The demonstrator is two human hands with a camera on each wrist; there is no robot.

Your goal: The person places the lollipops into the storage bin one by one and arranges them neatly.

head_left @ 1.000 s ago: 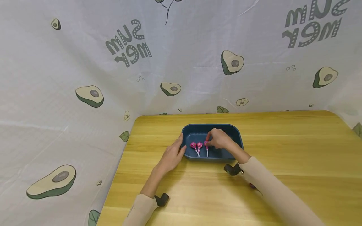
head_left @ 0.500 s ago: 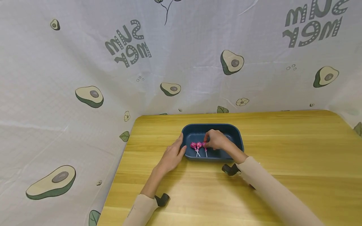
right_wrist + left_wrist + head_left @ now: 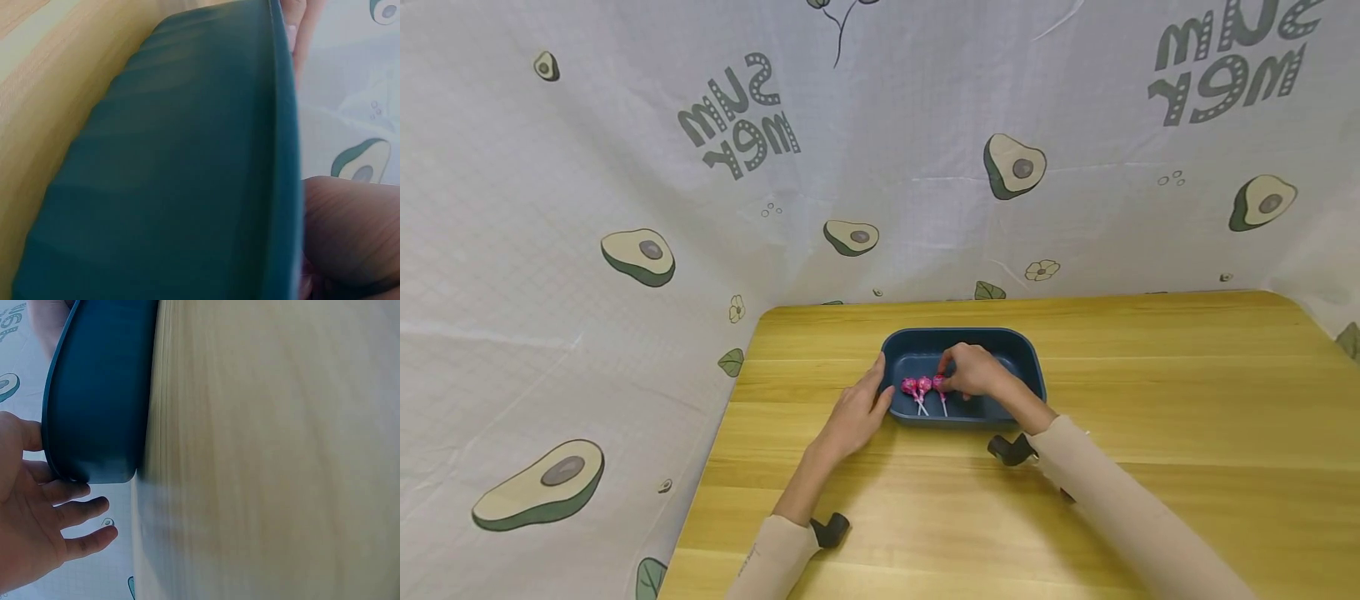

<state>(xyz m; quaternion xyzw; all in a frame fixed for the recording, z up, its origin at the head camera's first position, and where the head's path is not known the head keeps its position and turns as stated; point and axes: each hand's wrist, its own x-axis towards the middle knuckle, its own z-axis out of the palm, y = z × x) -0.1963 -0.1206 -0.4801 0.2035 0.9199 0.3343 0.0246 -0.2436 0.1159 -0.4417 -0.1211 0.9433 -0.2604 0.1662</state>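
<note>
Inside a dark blue plastic box [image 3: 1000, 423], my right hand [image 3: 972, 371] pinches the pink-wrapped head of a lollipop [image 3: 943, 404] between thumb and fingertips. Its white stick points toward the front wall. Just left of it lie two more pink lollipops [image 3: 910, 386], heads side by side and sticks crossing. My left hand [image 3: 852, 414] rests on the left end of the box, thumb at the rim. In the left wrist view, the fingers [image 3: 90, 544] of that hand are spread and fairly straight against the box end. The right wrist view shows mostly the outer box wall [image 3: 169, 144], which hides the fingertips.
The box stands on a wooden table [image 3: 1150, 400] near its back edge. A white cloth [image 3: 925, 108] printed with avocados hangs behind and to the left. Under the right forearm a small dark thing [image 3: 1067, 496] is mostly hidden.
My right hand has shifted slightly left with the lollipop, bringing its head close beside the other two, which have edged slightly left. The left hand stays at the box end.
</note>
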